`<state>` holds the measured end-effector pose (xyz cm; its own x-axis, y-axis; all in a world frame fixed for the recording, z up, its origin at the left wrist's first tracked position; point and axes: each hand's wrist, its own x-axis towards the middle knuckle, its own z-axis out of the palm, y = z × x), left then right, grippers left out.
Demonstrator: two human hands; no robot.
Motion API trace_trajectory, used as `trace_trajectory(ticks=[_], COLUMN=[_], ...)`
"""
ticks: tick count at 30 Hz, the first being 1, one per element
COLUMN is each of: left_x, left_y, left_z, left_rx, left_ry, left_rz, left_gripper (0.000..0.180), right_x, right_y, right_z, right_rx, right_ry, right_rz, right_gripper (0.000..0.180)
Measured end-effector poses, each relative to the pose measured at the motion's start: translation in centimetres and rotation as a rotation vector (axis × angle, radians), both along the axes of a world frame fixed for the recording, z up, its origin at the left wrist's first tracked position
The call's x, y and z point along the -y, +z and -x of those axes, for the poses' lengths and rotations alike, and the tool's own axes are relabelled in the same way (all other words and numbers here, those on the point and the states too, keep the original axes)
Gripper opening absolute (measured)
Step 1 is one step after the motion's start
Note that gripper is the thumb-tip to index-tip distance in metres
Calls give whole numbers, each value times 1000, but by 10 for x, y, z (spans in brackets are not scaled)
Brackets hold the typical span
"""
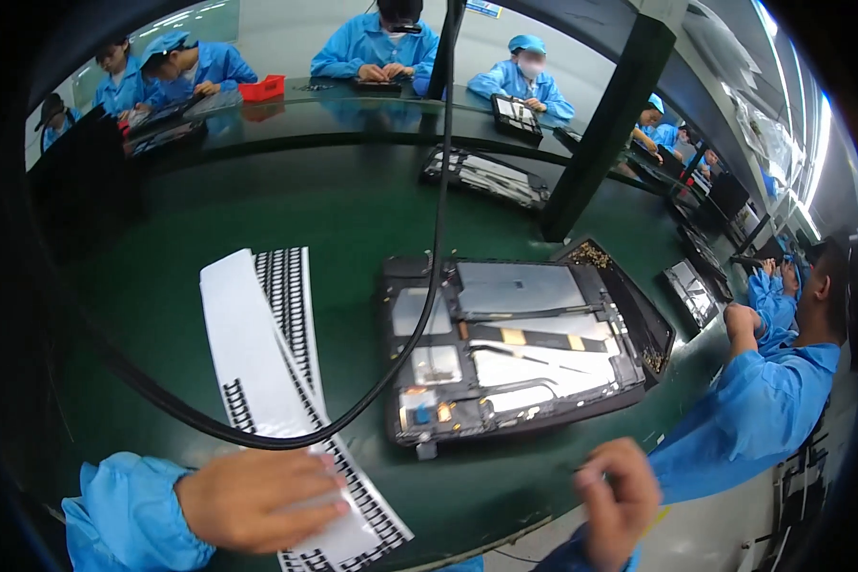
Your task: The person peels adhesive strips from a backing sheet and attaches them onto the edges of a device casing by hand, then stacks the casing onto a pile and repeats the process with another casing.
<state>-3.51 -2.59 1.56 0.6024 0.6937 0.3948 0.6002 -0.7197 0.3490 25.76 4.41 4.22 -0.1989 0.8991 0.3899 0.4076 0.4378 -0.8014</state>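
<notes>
My left hand [267, 498] lies palm down with its fingers stretched out over white sheets [248, 334], which carry rows of black die-cut-looking strips along their edges. The sheets overlap and fan apart toward the far end. Off the table's near edge, my right hand [620, 500] is raised, thumb and forefinger pinched together; whatever is between them is too small to make out. Beyond it lies an opened flat electronic device [534, 353], showing silver battery-like panels, dark ribbon strips and a circuit board at its near left corner. A black cable [439, 238] hangs in front of the scene.
Behind the device's right side stands a black tray [639, 305] with small brass-coloured screws. Another opened device [486, 178] lies farther back beside a dark green post [610, 124]. Close on the right sits a co-worker [753, 410] in blue; several others work across the table.
</notes>
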Motion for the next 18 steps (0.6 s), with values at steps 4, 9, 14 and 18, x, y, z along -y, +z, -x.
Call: trace_trajectory(ticks=[4,9,14,18], left_x=[-43,-110,-134,-130], left_y=[34,56,50,35], left_z=[-51,-106,-118,-149], left_rx=[-110,-147,-233,506], left_ry=[-235,-313,-385,-10], left_rz=[-170,-245,-230,-307], left_gripper=[21,25,31,31], right_x=[-44,-79,-95,-96], right_y=[11,21,10,14], right_z=[-50,-46,-43,-40], right_rx=[-236,-123,-1,61], right_ry=[-106,37,125,141], right_rz=[41,13,70,43], right_gripper=[3,2,2,7])
